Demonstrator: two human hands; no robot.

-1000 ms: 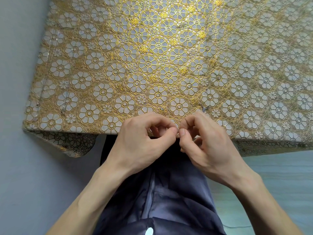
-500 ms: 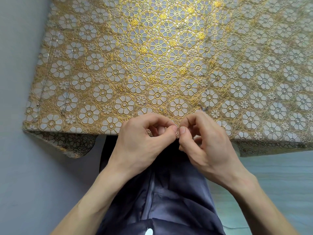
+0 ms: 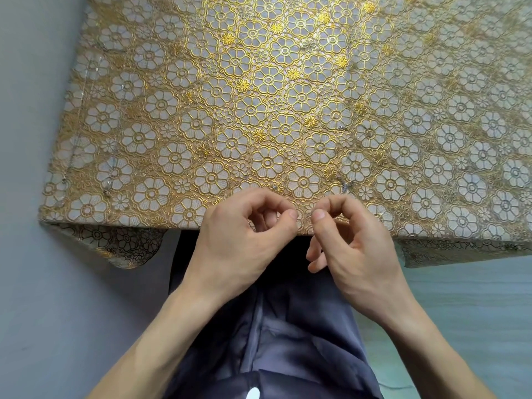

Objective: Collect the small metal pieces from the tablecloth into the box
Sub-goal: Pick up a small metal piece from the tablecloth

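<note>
The gold floral tablecloth [image 3: 201, 90] covers the table. Small metal pieces lie on it: one [image 3: 341, 127] right of centre, one [image 3: 347, 186] just beyond my right hand, one [image 3: 277, 186] just beyond my left hand, and a few more near the left edge [image 3: 106, 192]. My left hand [image 3: 244, 240] and my right hand [image 3: 354, 243] hover at the table's near edge, each with thumb and forefinger pinched together. A small gap separates the two thumbs. No piece shows between the fingertips. No box is in view.
The cloth hangs over the near edge and folds down at the left corner [image 3: 121, 249]. A grey wall or floor [image 3: 28, 139] runs along the left. My dark trousers [image 3: 273, 326] fill the space below the hands.
The two hands, pinched together fingertip to fingertip before, have drawn slightly apart sideways. Nothing on the cloth has moved.
</note>
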